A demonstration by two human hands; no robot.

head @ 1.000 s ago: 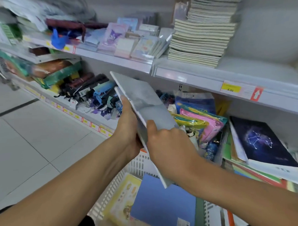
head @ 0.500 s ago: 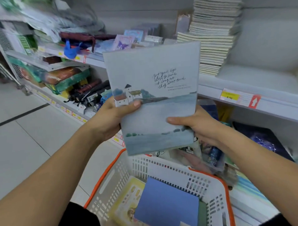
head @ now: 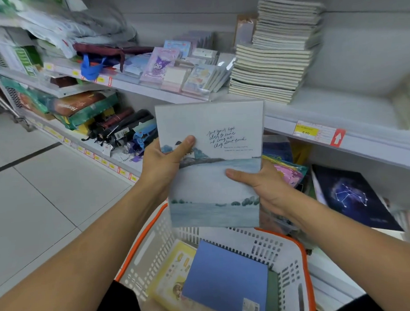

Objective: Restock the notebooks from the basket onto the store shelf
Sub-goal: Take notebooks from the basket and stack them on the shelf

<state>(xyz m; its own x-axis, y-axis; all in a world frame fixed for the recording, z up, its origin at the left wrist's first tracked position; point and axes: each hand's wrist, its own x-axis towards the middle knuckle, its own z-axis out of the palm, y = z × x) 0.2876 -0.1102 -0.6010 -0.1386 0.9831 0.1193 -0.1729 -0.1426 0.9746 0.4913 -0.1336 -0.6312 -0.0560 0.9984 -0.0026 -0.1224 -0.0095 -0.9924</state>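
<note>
White store shelf (head: 351, 117) lies bare right of the stacked notebooks (head: 277, 57), while both grips, left hand (head: 163, 160) and right hand (head: 264, 188), hold a landscape-cover notebook (head: 211, 178) upright above the orange-rimmed basket (head: 294, 268) of remaining notebooks (head: 224, 278).

You're standing in a shop aisle: shelves (head: 352, 136) are carrying stacked notebooks (head: 275, 59) and stationery, price tags (head: 306, 130) are lining the edges, and a basket (head: 293, 252) is sitting below.

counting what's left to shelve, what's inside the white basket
Inside the basket: a blue notebook lying on top, a yellow notebook and a green one partly under it. Anything beneath them is covered.
</note>
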